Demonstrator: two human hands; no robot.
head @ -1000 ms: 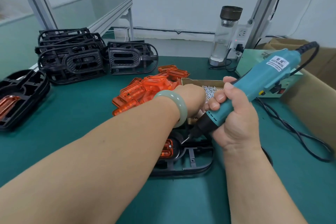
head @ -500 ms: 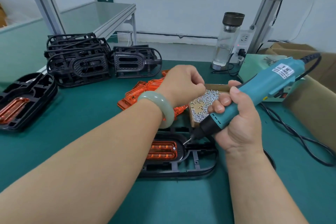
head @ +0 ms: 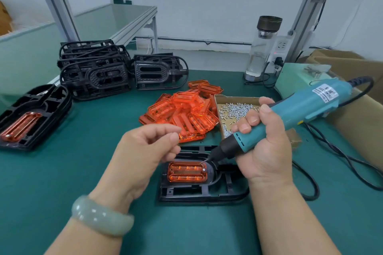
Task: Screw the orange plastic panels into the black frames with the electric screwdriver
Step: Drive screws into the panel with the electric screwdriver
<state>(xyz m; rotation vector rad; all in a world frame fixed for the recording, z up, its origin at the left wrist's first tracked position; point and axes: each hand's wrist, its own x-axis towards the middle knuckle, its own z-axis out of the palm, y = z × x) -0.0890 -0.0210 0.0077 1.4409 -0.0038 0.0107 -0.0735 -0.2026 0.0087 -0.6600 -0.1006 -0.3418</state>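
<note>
Green matting [head: 83,172] covers the bench across the whole lower frame. On it, in the upper left, stands a stack of black frames [head: 93,68], and at the left edge lies another frame [head: 35,116] with an orange insert seated in it. In the centre sits a loose pile of orange panels [head: 186,109]. Just below that pile, in the lower middle, lies the black frame [head: 203,192] I am working on, flat on the mat, with one orange panel [head: 186,172] set into its rounded recess. My right hand [head: 263,151], right of centre, has all its fingers wrapped tight round the teal electric screwdriver [head: 300,109]. The tool slants down to the left, and its bit points at the panel's upper right corner. My left hand [head: 143,155], left of centre, hovers over the frame's left end without touching it; its fingers are curled in, with thumb and forefinger tips nearly meeting, and I cannot tell whether anything is pinched between them. Behind my right knuckles a shallow cardboard tray [head: 234,98] holds small silver screws [head: 236,109]. A pale green bangle [head: 101,215] circles my left wrist. One screw head [head: 204,169] shows in the panel's right edge.
</note>
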